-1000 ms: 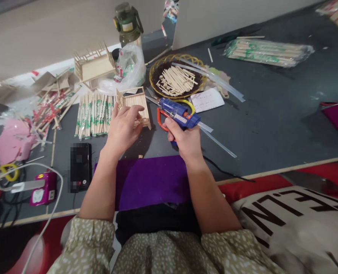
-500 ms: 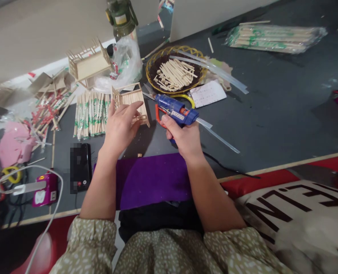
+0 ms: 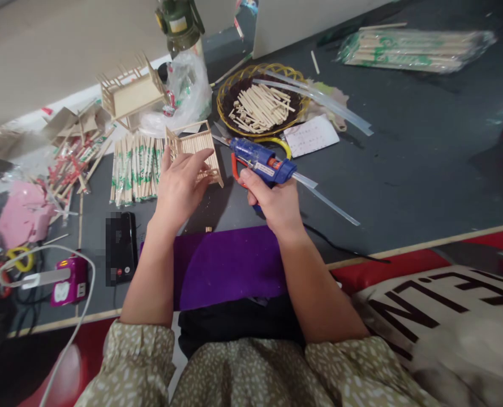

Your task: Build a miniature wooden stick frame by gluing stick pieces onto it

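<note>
In the right hand point(image 3: 279, 208) sits a blue glue gun point(image 3: 255, 155).

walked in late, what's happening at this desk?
A person's right hand holds a blue glue gun, its nozzle pointing toward a small wooden frame. The left hand is at that frame; its fingers hide whether it grips anything. A basket of short sticks sits behind the gun, and another wooden model stands farther back.

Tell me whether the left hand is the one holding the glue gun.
No, the right hand grips the blue glue gun, while the left hand is at the small wooden frame.
</note>
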